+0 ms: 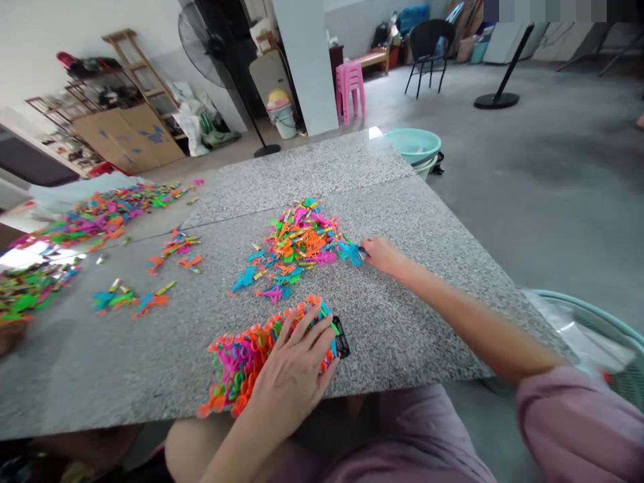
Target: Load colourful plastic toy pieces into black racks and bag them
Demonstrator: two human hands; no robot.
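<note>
A packed row of bright plastic pieces [241,355] with round ring ends lies near the table's front edge, mostly orange, pink and green. My left hand [294,365] rests across its right end, fingers stretched out and slightly apart. From under those fingers sticks the end of a black plastic rack [341,337]. A loose pile of small coloured plastic pieces [306,235] is heaped farther back. At the pile's right edge, my right hand [380,255] is closed, its fingertips pinching a blue plastic piece [351,253]. The exact kind of these pieces is too blurred to tell.
More plastic pieces [111,211] spread over the left of the speckled stone table [422,322], with small clusters [174,248] between. Another person's hand [11,335] shows at the left edge. Basins [413,142] stand beyond the table; a green basket [614,329] is at right.
</note>
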